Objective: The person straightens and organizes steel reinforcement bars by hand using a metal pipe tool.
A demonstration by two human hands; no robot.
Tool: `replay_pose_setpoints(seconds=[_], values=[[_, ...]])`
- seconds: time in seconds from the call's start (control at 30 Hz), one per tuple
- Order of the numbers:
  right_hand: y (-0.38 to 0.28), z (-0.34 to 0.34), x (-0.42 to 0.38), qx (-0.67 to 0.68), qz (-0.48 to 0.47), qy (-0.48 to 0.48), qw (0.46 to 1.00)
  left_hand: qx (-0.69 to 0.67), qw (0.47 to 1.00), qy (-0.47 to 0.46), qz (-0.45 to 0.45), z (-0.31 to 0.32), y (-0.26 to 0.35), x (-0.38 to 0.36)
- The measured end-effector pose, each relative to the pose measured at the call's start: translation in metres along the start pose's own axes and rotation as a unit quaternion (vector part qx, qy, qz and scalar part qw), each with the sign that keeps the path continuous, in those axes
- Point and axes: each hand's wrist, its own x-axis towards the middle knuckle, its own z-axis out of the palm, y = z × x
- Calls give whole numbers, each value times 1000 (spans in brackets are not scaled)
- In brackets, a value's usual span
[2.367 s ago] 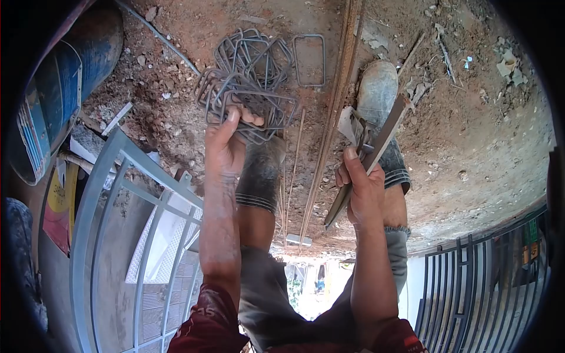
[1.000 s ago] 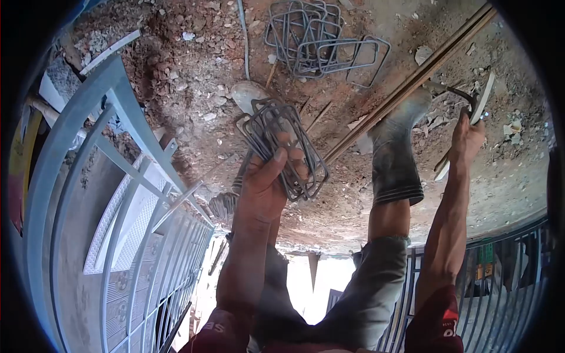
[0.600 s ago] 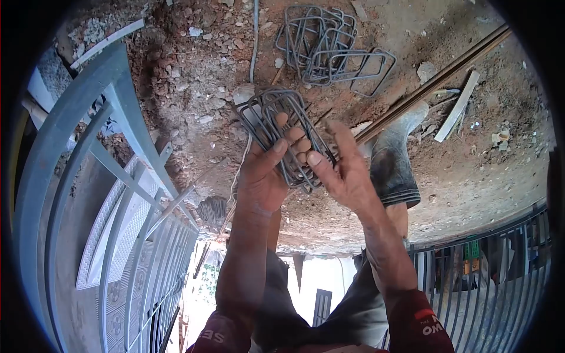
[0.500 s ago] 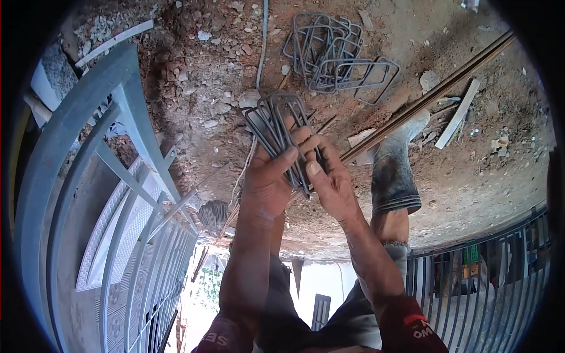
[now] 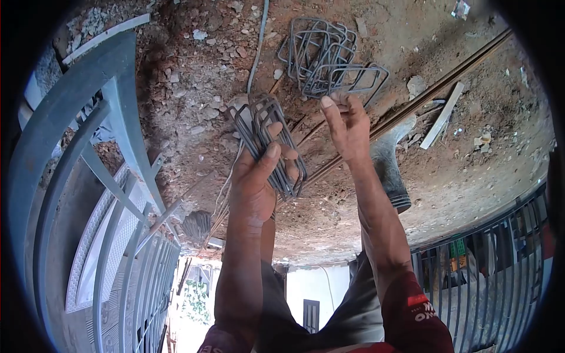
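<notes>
My left hand is shut on a bundle of bent steel rebar stirrups, held upright with my thumb across them. My right hand is stretched out with fingers apart, holding nothing. Its fingertips reach the nearest loop of a loose pile of rectangular stirrups lying on the dirt ground; whether they touch it is unclear. The two hands are apart.
Long straight rebars run diagonally over the dirt by my dusty boot. A flat metal strip lies beyond them. A grey metal gate frame stands on the left, a barred fence on the right. Stones and rubble are scattered about.
My right hand set the flat strip and tool on the ground, came to the bundle in my left hand, then let go and reached out to the pile of stirrups.
</notes>
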Motion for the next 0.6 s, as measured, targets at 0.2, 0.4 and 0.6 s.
replay_pose_setpoints(seconds=[0.2, 0.4, 0.6], values=[[23, 40, 82, -159, 29, 277, 947, 20, 999, 31, -10, -1, -5, 0], [47, 24, 93, 135, 116, 322, 930, 33, 999, 19, 8, -3, 1, -1], [36, 44, 40, -201, -75, 250, 944, -22, 997, 66, 19, -6, 1, 2]])
